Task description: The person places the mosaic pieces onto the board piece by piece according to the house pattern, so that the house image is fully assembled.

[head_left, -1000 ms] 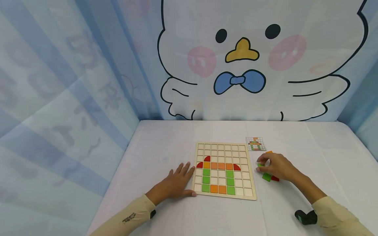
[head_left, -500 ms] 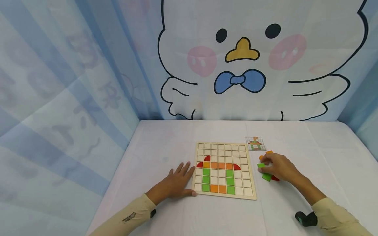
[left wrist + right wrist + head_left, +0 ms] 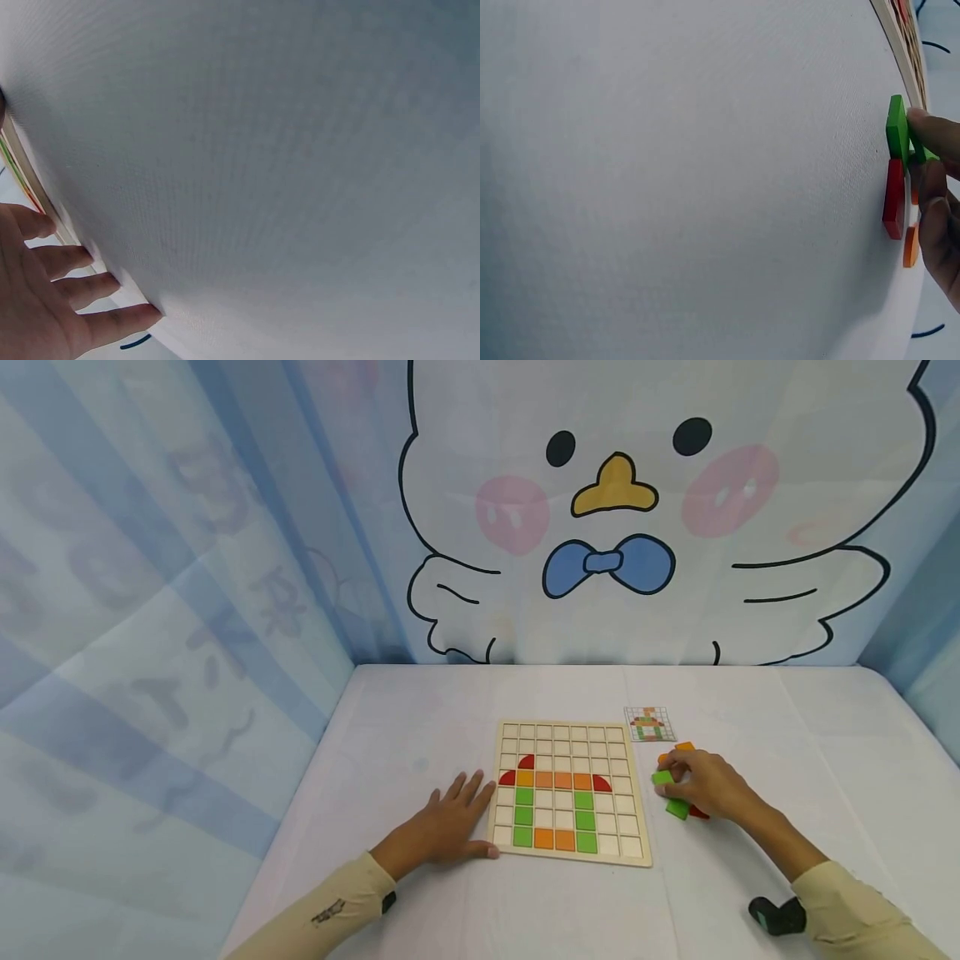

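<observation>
My left hand [image 3: 453, 822] lies spread on the table, its fingertips and thumb at the left edge of the wooden grid board [image 3: 618, 852]; the left wrist view shows its straight fingers [image 3: 67, 289]. Green, orange and red pieces fill part of the grid, among them a red quarter-round [image 3: 602, 783] at the right. Beside the board, my right hand [image 3: 701, 783] pinches a green square block [image 3: 663, 777] between thumb and fingers. Just below it lies another green block [image 3: 897, 129], touching a red piece [image 3: 894, 199]. Orange pieces [image 3: 684, 746] show behind the fingers, partly hidden.
A small pattern card [image 3: 650, 724] lies off the board's upper right corner. Near the right sleeve rests a black object [image 3: 776, 916]. Printed curtains [image 3: 615, 627] stand behind the white table [image 3: 420, 710] and along its sides.
The right thumb and fingers have closed on the green block, which is now slightly tilted and a little further up. The left hand and the board have stayed put.
</observation>
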`<state>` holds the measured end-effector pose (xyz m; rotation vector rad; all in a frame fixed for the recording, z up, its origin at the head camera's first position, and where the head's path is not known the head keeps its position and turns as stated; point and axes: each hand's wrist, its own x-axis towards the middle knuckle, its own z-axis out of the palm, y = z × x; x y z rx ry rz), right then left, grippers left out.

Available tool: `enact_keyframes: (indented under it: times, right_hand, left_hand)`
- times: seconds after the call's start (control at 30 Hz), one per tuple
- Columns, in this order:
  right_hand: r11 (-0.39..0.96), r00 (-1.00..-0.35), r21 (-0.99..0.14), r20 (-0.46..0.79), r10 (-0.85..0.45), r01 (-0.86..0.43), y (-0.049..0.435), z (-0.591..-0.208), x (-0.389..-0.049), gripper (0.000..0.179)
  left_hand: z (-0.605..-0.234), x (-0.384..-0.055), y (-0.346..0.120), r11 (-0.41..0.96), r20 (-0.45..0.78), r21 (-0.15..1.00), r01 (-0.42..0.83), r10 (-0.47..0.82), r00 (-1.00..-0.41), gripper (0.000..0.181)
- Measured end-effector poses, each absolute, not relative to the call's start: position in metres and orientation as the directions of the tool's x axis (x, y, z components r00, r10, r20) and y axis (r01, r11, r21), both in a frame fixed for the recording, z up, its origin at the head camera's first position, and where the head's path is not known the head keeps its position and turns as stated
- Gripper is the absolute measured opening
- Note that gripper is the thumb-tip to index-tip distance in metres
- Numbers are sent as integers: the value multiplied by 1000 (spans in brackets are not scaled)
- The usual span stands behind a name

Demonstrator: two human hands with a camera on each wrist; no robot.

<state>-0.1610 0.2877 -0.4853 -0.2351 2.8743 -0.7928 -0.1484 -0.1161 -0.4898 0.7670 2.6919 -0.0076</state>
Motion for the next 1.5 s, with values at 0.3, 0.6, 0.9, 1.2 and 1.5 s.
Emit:
enact_keyframes:
  times: [0.3,0.6,0.9,1.2,1.5]
  right_hand:
    - [810,-972,-561,-40,-231,-170,284,-485,-163,23]
    - [755,-975,-645,-69,-211,-118,276,-478,-169,25]
    - [693,-958,-711,-98,-268,-121,261,-476,-177,34]
    - [646,-947,-748,-76,-311,-152,244,-476,-184,30]
    - [645,-942,-743,-63,-329,-175,218,-485,-195,27]
  left_hand:
    - [-491,-149,-116,855,-326,91,510,509,-797,102]
    - [-489,-149,-116,855,-328,91,510,509,-796,102]
    - [-492,-149,-116,856,-324,97,507,509,-798,102]
    - [-492,-149,-116,856,-320,94,508,509,-799,102]
    - [-494,-149,-117,858,-324,91,505,505,-800,102]
